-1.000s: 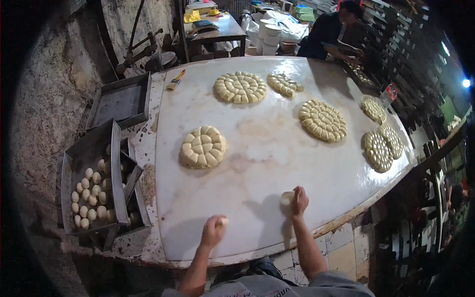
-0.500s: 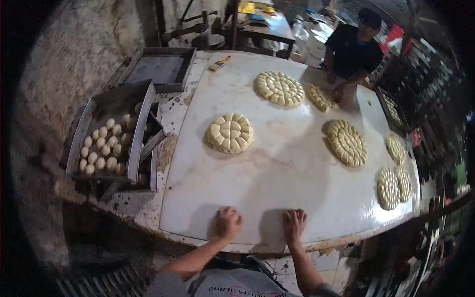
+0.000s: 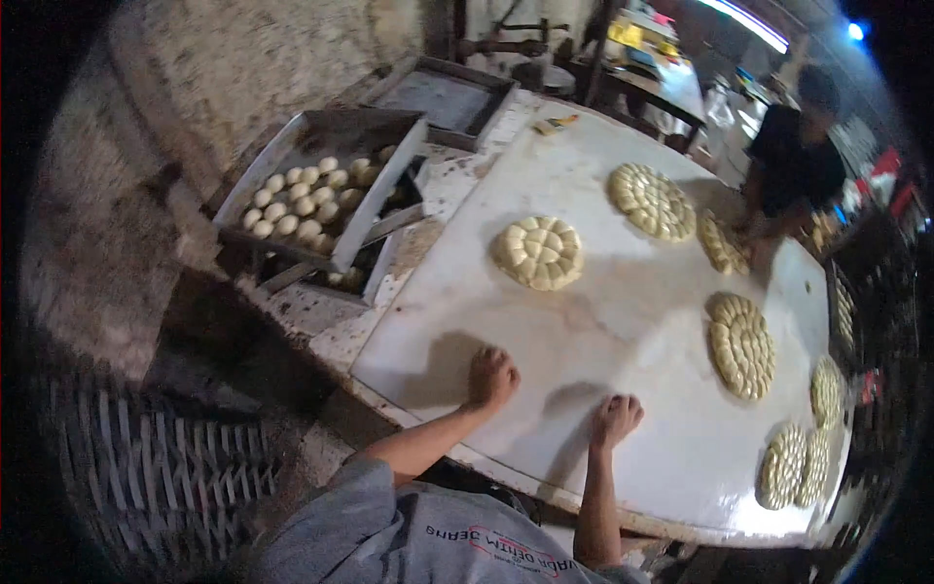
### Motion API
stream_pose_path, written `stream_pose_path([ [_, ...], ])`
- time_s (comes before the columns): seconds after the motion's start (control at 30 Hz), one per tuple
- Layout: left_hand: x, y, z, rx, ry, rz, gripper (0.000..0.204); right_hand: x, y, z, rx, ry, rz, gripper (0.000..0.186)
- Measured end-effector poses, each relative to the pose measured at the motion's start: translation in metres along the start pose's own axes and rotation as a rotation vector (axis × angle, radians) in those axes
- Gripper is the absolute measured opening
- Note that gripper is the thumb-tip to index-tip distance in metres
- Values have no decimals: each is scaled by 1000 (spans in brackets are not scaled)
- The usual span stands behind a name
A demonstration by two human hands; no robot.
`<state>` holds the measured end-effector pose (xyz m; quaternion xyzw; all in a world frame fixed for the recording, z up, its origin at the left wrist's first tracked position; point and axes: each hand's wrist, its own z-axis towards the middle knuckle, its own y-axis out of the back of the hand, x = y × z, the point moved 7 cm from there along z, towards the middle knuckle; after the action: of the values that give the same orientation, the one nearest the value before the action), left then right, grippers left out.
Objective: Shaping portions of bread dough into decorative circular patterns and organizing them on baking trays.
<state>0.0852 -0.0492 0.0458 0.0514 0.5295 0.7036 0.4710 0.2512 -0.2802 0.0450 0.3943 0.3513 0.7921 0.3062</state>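
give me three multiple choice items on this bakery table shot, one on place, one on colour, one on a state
1. Where is the metal tray of small pale dough balls?
A. to the left of the white table
B. at the table's right end
C. under the person's hands

2. What colour is the round flower-shaped dough ring nearest that tray?
A. dark brown
B. pale cream
C. green

3. How are the person's left hand and right hand on the white round-edged table?
A. lifted high above it
B. curled, pressed down on it
C. holding a knife

Answers: 1 A, the tray sits off the table's left edge. 2 B, it looks unbaked. 3 B, both fists rest on the tabletop.
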Motion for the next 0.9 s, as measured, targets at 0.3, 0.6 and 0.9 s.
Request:
stream_pose_path([
  [0.3, 143, 58, 44, -184, 167, 123, 10, -75, 35, 14, -34, -52, -280, 15],
  [0.6, 105, 33, 14, 1258, -155, -383, 40, -22, 0, -18, 267, -90, -398, 20],
  [0.9, 286, 337, 316, 578, -176, -944, 35, 151, -34, -21, 791, -687, 1390, 40],
])
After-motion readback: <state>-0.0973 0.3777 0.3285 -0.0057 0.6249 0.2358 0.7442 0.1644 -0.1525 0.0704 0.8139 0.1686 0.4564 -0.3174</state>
